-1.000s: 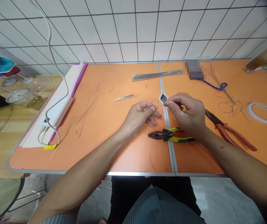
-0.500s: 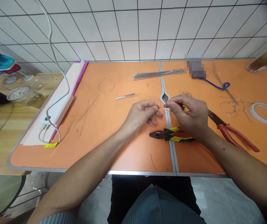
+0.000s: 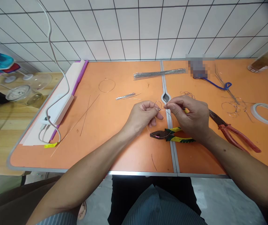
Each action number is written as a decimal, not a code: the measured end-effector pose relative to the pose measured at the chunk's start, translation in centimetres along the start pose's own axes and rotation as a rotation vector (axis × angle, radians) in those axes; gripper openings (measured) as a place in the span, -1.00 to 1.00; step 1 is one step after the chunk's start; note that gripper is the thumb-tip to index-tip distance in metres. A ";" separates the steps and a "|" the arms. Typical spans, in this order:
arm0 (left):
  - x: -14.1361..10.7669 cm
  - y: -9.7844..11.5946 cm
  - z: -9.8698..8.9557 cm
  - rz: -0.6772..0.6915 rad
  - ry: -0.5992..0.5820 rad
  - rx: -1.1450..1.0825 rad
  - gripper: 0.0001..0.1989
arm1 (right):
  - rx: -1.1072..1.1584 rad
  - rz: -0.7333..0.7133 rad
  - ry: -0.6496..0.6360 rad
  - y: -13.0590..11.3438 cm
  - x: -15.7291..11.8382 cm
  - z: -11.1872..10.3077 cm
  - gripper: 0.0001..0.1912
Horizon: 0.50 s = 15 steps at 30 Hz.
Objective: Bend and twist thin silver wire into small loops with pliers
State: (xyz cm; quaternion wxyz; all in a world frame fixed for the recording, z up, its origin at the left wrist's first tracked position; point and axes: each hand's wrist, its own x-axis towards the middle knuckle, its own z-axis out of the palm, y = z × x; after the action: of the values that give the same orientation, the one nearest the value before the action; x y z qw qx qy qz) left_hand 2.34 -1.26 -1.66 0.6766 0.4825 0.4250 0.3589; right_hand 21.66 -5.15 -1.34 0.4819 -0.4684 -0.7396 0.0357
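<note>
Thin wire bent into loops (image 3: 158, 102) runs between my two hands over the middle of the orange table. My left hand (image 3: 145, 114) pinches it between thumb and forefinger, the other fingers curled. On its other side my right hand (image 3: 190, 114) is closed in a pinch on the same wire's end. A larger wire curve hangs below the left fingers, crossing in front of the pliers with yellow-and-green handles (image 3: 163, 134). Those pliers lie under and beside my right hand, part of the handles hidden. Red-handled pliers (image 3: 229, 128) rest right of my right wrist.
A bundle of straight wires (image 3: 157, 74) lies at the back, a shorter bundle (image 3: 125, 96) nearer. A wire ring (image 3: 107, 85) and loose wires are on the left. A white power strip (image 3: 61, 112) with its cable stands there too. A tape roll (image 3: 266, 113) sits far right.
Both hands stay nearly in place, still on the wire. The larger wire curve now shows below my left fingers. At lower left, a person's dark-clothed leg and foot have come into view.
</note>
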 end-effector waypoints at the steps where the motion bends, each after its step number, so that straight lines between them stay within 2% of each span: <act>1: 0.0 0.0 0.0 0.002 0.000 0.004 -0.79 | 0.004 0.003 -0.001 0.0 0.0 0.0 -0.82; 10: 0.0 -0.3 -0.2 0.027 0.001 0.043 -0.79 | -0.002 0.004 -0.070 0.7 -0.1 0.4 -0.89; 15: -0.1 0.0 -0.1 0.002 0.004 0.003 -0.80 | -0.020 -0.021 -0.061 0.8 -0.3 0.4 -0.88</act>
State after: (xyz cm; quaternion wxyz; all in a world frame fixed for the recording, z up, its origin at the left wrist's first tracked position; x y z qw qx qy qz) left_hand 2.19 -1.35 -1.69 0.6745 0.4832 0.4265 0.3600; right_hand 21.92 -4.78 -2.10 0.4548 -0.4641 -0.7592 0.0378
